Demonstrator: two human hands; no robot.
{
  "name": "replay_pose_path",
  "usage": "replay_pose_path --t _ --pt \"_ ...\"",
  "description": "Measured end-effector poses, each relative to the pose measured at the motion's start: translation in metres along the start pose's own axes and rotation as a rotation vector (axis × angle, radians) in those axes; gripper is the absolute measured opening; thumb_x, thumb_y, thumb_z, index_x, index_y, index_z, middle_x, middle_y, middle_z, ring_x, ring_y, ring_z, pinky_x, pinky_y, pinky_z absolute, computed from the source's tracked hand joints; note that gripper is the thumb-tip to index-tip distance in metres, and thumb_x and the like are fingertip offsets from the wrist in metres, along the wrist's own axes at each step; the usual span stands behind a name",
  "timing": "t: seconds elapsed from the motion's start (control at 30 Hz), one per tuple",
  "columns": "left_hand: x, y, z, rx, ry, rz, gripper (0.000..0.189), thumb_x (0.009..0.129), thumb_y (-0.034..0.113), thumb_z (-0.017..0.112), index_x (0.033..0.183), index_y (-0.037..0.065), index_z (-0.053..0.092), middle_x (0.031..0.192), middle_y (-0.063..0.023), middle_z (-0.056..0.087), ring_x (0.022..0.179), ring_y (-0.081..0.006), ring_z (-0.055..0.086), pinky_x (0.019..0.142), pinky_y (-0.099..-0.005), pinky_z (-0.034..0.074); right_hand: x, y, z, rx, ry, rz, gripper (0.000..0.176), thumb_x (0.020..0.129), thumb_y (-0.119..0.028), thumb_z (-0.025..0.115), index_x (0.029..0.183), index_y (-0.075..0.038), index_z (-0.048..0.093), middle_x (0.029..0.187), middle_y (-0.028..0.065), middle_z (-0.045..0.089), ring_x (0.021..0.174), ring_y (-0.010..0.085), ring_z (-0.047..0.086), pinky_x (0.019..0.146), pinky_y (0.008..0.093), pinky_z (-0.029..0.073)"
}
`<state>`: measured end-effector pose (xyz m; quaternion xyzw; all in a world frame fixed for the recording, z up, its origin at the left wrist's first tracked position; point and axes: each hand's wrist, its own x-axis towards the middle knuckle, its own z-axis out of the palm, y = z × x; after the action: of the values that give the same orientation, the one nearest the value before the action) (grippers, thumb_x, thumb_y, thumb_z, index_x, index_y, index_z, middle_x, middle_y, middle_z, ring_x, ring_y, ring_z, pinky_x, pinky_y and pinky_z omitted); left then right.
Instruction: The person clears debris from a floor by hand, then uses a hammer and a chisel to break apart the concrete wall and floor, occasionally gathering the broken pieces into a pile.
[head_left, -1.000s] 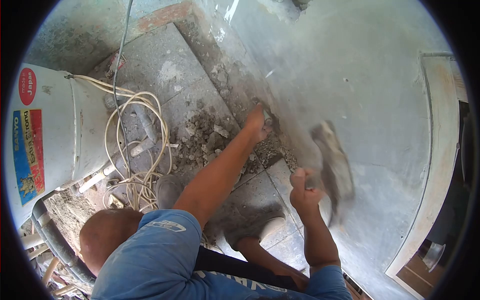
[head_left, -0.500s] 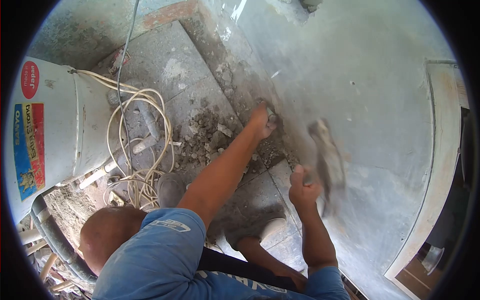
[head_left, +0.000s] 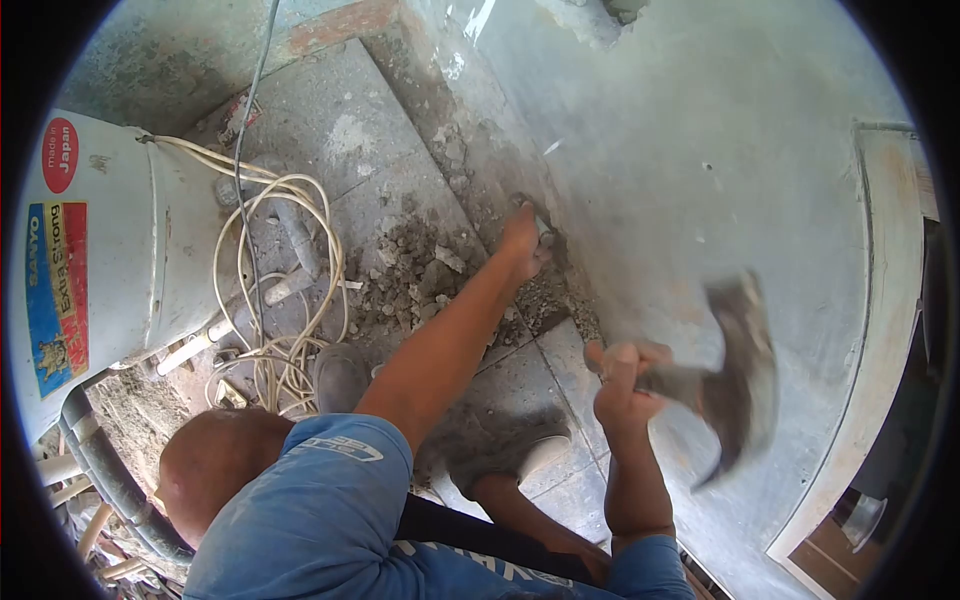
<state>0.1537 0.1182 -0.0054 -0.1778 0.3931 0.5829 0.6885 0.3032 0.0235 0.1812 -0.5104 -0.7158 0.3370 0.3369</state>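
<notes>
My left hand (head_left: 522,245) is closed around a short greyish tool, probably a chisel (head_left: 541,228), low at the foot of the wall. Its tip is hidden. In my right hand (head_left: 628,385) is the handle of a hammer (head_left: 742,375), whose blurred metal head is to the right of the fist, in front of the grey wall (head_left: 800,230). The hammer head and the tool are well apart. Broken rubble (head_left: 415,265) lies on the floor tiles left of my left hand.
A white cylindrical container (head_left: 115,250) with stickers occupies the left side. Coiled cream cable (head_left: 325,215) hangs beside it down to the floor. Pale pipes and a shoe (head_left: 340,378) are near the coil. A framed opening (head_left: 890,350) edges the right.
The hammer has swung right, away from my left hand, and its head has turned. My right hand has shifted slightly right. My left hand has hardly moved.
</notes>
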Motion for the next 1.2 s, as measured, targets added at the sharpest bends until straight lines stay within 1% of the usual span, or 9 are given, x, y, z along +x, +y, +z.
replay_pose_path --t 0.13,0.2,0.43,0.63,0.7,0.93,1.03,1.13,1.2 --pt "-0.004 0.007 0.007 -0.095 -0.011 -0.029 0.028 0.096 0.037 0.034 0.094 0.012 0.047 0.070 -0.0024 0.046 0.049 -0.0139 0.038 0.042 -0.0283 0.026 -0.001 0.034 0.003 0.236 -0.121 -0.231 0.032 0.090 -0.023 0.051 0.067 -0.001 0.046 0.054 0.0064 0.047 0.049 0.0157 0.046 0.056 0.0369 0.049" --pt "0.015 0.006 0.005 -0.152 0.012 -0.066 0.027 0.096 0.036 0.034 0.092 0.012 0.046 0.068 -0.0021 0.045 0.046 -0.0137 0.036 0.042 -0.0283 0.025 -0.035 0.126 0.032 -0.525 -0.093 0.199 0.033 0.088 -0.027 0.056 0.073 0.002 0.049 0.053 0.0061 0.050 0.049 0.0167 0.049 0.053 0.0352 0.045" --pt "0.008 0.010 0.002 -0.151 -0.067 -0.047 0.025 0.096 0.032 0.033 0.084 0.012 0.042 0.061 -0.0024 0.044 0.042 -0.0129 0.032 0.042 -0.0279 0.023 0.015 0.012 0.020 -0.402 -0.252 0.493 0.034 0.088 -0.026 0.057 0.074 0.005 0.050 0.053 0.0077 0.052 0.050 0.0157 0.051 0.050 0.0328 0.041" --pt "-0.002 0.018 0.009 -0.163 -0.107 -0.060 0.024 0.095 0.031 0.033 0.084 0.012 0.042 0.061 -0.0026 0.044 0.042 -0.0129 0.031 0.041 -0.0282 0.023 0.006 0.056 0.033 0.377 0.007 -0.244 0.032 0.087 -0.025 0.057 0.075 0.004 0.053 0.054 0.0118 0.052 0.049 0.0160 0.051 0.050 0.0317 0.041" --pt "0.007 0.010 0.007 -0.134 -0.069 -0.060 0.024 0.095 0.031 0.033 0.084 0.012 0.042 0.061 -0.0029 0.044 0.042 -0.0131 0.031 0.041 -0.0284 0.023 0.003 0.085 0.047 -0.372 -0.340 0.414 0.031 0.087 -0.025 0.056 0.073 0.003 0.053 0.054 0.0081 0.052 0.049 0.0150 0.050 0.049 0.0310 0.041" --pt "0.011 0.008 0.000 -0.120 -0.092 -0.014 0.022 0.095 0.031 0.032 0.091 0.012 0.042 0.064 -0.0036 0.044 0.043 -0.0125 0.034 0.040 -0.0278 0.022 0.010 -0.003 0.022 -0.248 -0.112 0.452 0.033 0.087 -0.027 0.057 0.075 0.004 0.055 0.053 0.0087 0.053 0.050 0.0187 0.052 0.053 0.0372 0.043" --pt "0.018 0.010 -0.007 -0.071 -0.193 -0.038 0.025 0.095 0.032 0.033 0.102 0.011 0.045 0.070 -0.0050 0.049 0.049 -0.0159 0.045 0.042 -0.0296 0.031 0.003 0.052 0.031 0.297 -0.027 -0.115 0.030 0.087 -0.025 0.056 0.077 0.003 0.056 0.052 0.0076 0.052 0.049 0.0180 0.050 0.053 0.0378 0.043" --pt "0.021 0.010 0.006 -0.082 0.041 -0.073 0.029 0.095 0.032 0.034 0.111 0.011 0.046 0.079 -0.0066 0.053 0.061 -0.0209 0.054 0.049 -0.0328 0.042 -0.016 0.121 0.048 -0.445 0.070 -0.149 0.026 0.088 -0.023 0.055 0.079 0.002 0.056 0.051 0.0068 0.050 0.047 0.0154 0.048 0.051 0.0365 0.042" --pt "0.039 0.011 -0.002 -0.085 -0.008 -0.016 0.032 0.095 0.033 0.035 0.114 0.010 0.046 0.084 -0.0081 0.055 0.067 -0.0231 0.056 0.054 -0.0347 0.045 0.000 0.092 0.040 -0.346 -0.457 0.404 0.042 0.087 -0.028 0.054 0.109 0.008 0.054 0.066 0.0201 0.060 0.063 0.0299 0.063 0.061 0.0390 0.047"
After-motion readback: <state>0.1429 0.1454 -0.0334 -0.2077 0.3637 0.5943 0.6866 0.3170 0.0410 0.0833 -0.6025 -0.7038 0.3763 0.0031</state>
